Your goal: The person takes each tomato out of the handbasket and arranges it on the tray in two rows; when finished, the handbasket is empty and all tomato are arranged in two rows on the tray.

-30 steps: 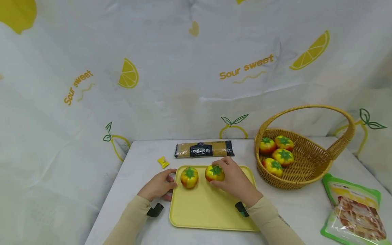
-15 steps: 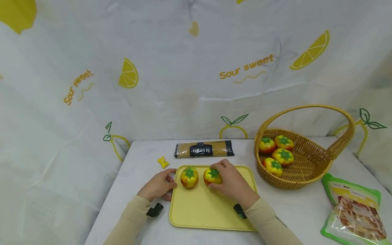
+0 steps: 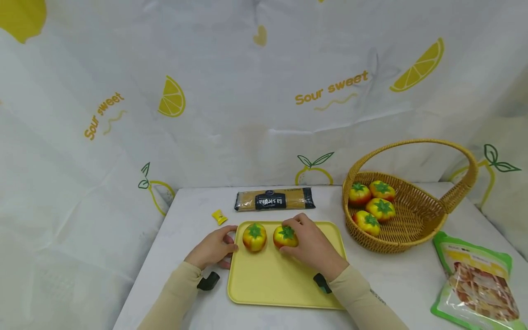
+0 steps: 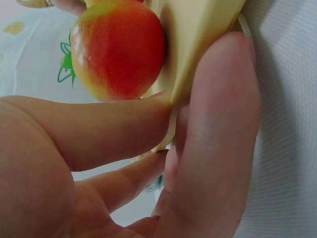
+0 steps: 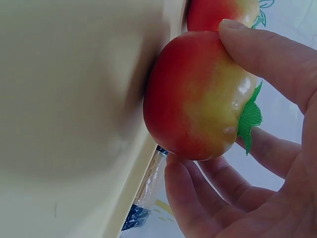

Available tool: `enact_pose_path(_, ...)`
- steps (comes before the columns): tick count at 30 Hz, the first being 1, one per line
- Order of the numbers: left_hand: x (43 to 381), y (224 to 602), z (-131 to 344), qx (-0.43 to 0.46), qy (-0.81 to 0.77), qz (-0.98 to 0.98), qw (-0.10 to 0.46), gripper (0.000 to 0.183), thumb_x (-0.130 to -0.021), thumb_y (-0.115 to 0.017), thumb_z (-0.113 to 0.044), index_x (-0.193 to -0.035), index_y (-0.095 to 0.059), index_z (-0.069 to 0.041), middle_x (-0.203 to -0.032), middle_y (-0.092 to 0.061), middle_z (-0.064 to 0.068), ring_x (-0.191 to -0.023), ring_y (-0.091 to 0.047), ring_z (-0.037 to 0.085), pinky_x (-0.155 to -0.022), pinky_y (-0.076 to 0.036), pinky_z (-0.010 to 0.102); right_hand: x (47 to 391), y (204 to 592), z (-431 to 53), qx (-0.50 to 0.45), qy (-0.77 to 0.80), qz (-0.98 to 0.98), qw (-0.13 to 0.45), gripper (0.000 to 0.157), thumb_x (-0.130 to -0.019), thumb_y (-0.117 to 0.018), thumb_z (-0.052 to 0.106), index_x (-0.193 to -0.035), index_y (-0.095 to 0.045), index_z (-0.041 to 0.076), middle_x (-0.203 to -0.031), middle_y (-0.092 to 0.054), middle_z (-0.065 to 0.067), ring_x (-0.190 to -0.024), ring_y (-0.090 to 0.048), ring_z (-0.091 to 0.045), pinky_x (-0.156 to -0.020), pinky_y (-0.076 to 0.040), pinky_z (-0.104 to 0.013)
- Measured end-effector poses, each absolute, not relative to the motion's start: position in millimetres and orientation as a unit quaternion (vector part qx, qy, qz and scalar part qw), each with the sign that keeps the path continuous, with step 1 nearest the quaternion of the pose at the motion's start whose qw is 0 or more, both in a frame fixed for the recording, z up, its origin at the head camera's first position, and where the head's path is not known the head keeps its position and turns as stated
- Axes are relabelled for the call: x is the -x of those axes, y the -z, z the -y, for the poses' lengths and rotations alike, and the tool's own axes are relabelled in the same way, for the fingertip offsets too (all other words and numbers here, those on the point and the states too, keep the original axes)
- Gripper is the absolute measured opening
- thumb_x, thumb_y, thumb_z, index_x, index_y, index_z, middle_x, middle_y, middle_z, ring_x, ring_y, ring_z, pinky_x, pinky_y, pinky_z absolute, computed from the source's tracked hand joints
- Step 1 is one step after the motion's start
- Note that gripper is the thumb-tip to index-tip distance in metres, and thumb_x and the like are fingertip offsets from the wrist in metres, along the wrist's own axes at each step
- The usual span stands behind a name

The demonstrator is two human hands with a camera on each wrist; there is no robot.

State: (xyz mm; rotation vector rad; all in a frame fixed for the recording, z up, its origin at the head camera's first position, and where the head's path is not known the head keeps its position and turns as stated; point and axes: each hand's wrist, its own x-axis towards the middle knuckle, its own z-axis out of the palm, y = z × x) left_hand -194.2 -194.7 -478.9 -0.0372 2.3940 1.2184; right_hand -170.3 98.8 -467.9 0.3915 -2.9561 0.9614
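Note:
My right hand grips a red-and-yellow tomato with a green leafy top, thumb on one side and fingers on the other. That tomato sits at the back of a yellow tray, right of a second tomato. At the tray's left rim, my left hand pinches the edge. The left wrist view shows the thumb at the rim's upper side and a finger along its outer underside. The second tomato lies just beyond the thumb.
A wicker basket with a tall handle holds several similar tomatoes at right. In front of it lies a green-edged food bag. Behind the tray are a spaghetti packet and a small yellow wrapped sweet. A printed cloth hangs behind the table.
My right hand has shifted slightly left with its tomato, bringing it a little closer to the other one. My left hand keeps its place on the tray's edge.

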Motion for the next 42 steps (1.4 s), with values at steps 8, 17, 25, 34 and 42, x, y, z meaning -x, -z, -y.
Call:
enact_pose_path(8,197,479,193,0.01,-0.438,-0.87,0.226,0.061,-0.103,-0.073,-0.013,-0.159,-0.051,-0.019,-0.112,-0.06,0.011,-0.078,-0.069,0.02,-0.062,-0.068,0.034,169,467,-100,-0.122,-0.299,0.946,-0.003,0.063,-0.082,-0.097,0.031,-0.137,-0.07,0.014,-0.131,-0.061,-0.006,-0.115,-0.066,-0.023,-0.107,-0.061,-0.047)
enact_pose_path(17,198,481,192,0.009,-0.437,-0.87,0.227,0.062,-0.102,-0.073,-0.013,-0.16,-0.051,-0.019,-0.113,-0.06,0.011,-0.079,-0.069,0.02,-0.062,-0.068,0.035,167,463,-103,-0.126,-0.295,0.947,-0.005,0.067,-0.082,-0.097,0.031,-0.139,-0.068,0.011,-0.131,-0.062,-0.007,-0.116,-0.065,-0.024,-0.106,-0.062,-0.048)
enact_pose_path(25,197,479,192,0.009,-0.443,-0.867,0.227,0.061,-0.103,-0.073,-0.012,-0.16,-0.051,-0.02,-0.113,-0.06,0.011,-0.079,-0.069,0.02,-0.062,-0.068,0.035,167,458,-103,-0.127,-0.294,0.947,-0.01,0.063,-0.084,-0.095,0.03,-0.138,-0.069,0.012,-0.13,-0.063,-0.006,-0.116,-0.065,-0.023,-0.107,-0.062,-0.046)
enact_pose_path(34,198,477,192,0.002,-0.444,-0.867,0.226,0.061,-0.103,-0.072,-0.012,-0.16,-0.051,-0.018,-0.113,-0.061,0.011,-0.08,-0.069,0.02,-0.061,-0.068,0.036,167,456,-105,-0.13,-0.288,0.949,-0.007,0.061,-0.084,-0.095,0.032,-0.137,-0.07,0.014,-0.132,-0.063,-0.006,-0.117,-0.065,-0.023,-0.108,-0.06,-0.046)
enact_pose_path(42,196,479,195,0.014,-0.436,-0.87,0.23,0.062,-0.103,-0.073,-0.013,-0.161,-0.05,-0.019,-0.114,-0.06,0.011,-0.074,-0.066,0.02,-0.062,-0.068,0.035,167,444,-116,-0.142,-0.305,0.942,-0.015,0.064,-0.088,-0.092,0.037,-0.143,-0.067,0.015,-0.142,-0.06,-0.009,-0.126,-0.065,-0.03,-0.112,-0.058,-0.052)
